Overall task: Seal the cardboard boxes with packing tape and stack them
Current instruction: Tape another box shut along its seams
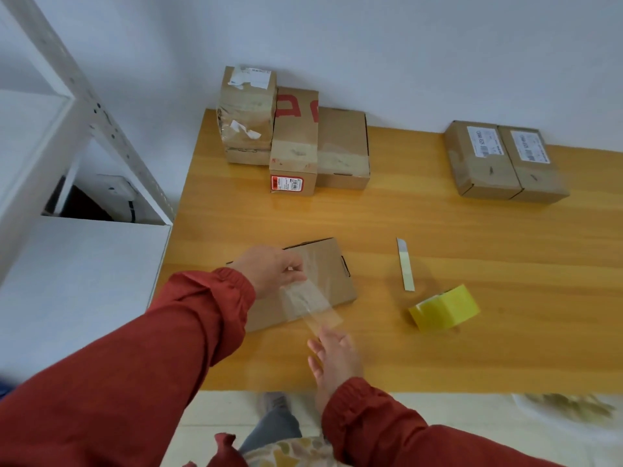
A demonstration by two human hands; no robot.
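Observation:
A flat cardboard box [323, 274] lies near the front left of the wooden table [472, 257]. A clear strip of packing tape [308, 303] stretches over its near side. My left hand [269, 271] pinches the strip's far end above the box. My right hand [332, 358] holds the near end by the fingertips, in front of the box. The yellowish tape roll [443, 308] lies on its side to the right. A knife blade [405, 264] lies beside it.
Several taped cardboard boxes [293, 139] stand grouped at the back against the wall. Two labelled boxes [502, 160] sit side by side at the back right. A white metal shelf [74, 136] borders the table's left side.

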